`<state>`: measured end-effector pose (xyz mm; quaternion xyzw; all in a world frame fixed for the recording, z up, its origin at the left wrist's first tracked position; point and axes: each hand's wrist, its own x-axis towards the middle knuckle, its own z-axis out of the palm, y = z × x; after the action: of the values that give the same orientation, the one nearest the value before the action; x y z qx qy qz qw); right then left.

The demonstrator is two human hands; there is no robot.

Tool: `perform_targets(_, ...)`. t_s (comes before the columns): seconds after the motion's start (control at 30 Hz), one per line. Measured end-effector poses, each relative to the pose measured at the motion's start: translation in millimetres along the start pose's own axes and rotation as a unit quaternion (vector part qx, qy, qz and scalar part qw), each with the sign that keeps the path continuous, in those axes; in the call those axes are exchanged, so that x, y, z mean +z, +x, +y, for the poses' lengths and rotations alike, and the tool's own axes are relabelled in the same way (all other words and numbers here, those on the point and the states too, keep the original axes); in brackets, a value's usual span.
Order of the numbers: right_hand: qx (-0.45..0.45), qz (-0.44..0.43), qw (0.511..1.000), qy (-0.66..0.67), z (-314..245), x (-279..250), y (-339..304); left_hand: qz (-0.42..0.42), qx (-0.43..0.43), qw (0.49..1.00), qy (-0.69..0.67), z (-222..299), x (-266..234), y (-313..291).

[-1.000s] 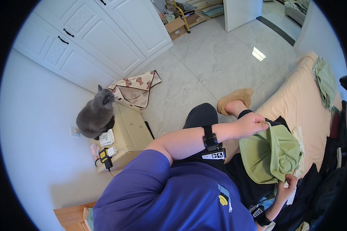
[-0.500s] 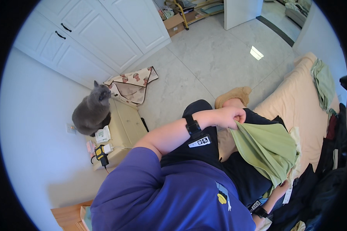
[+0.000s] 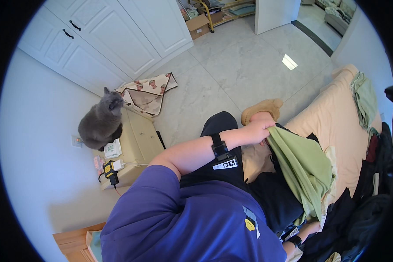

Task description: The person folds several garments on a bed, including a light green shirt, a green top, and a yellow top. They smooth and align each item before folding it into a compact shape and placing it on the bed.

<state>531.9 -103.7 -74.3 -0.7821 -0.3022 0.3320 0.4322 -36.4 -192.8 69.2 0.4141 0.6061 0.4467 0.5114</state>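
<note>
Now the left hand [image 3: 258,130] is closed on the top edge of the green garment [image 3: 303,168], stretched over the lap beside the bed [image 3: 332,126]. The right hand [image 3: 309,228] grips its lower end. No fold shows yet; folding seems only started.

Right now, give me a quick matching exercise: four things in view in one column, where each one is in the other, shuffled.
Things:
1. green garment
2. grey cat
3. tan slipper
4. patterned cloth

Places:
A. on the small cream cabinet
B. flat on the floor by the white doors
C. gripped by the left hand
D. on the floor beside the bed

Pairs: 1-C, 2-A, 3-D, 4-B
</note>
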Motion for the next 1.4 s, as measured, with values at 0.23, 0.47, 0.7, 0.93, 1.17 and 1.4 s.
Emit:
perform_targets(0.23,-0.069,-0.006,0.995,-0.068,1.1,-15.3,9.4,0.014,0.016,0.998,-0.064,19.1,8.8,2.3)
perform_targets(0.47,0.089,-0.22,0.956,0.17,-46.1,-21.2,-34.4,0.046,0.072,0.994,-0.068,14.4,3.3,3.7)
perform_targets(0.7,-0.004,-0.251,0.964,0.092,-69.5,-69.7,-29.3,0.097,0.088,0.986,-0.108,28.3,5.5,3.3)
perform_targets(0.93,-0.031,-0.234,0.957,0.166,-52.0,-109.6,13.0,0.082,0.125,0.971,-0.186,50.0,16.5,14.9)
perform_targets(1.17,-0.315,0.241,0.871,-0.291,-41.7,-111.1,32.2,0.073,0.205,0.97,-0.109,94.9,15.1,19.9)
perform_targets(1.4,-0.037,-0.413,0.822,0.39,-160.5,-111.2,3.9,0.106,0.302,0.946,0.056,161.9,-2.9,67.8)
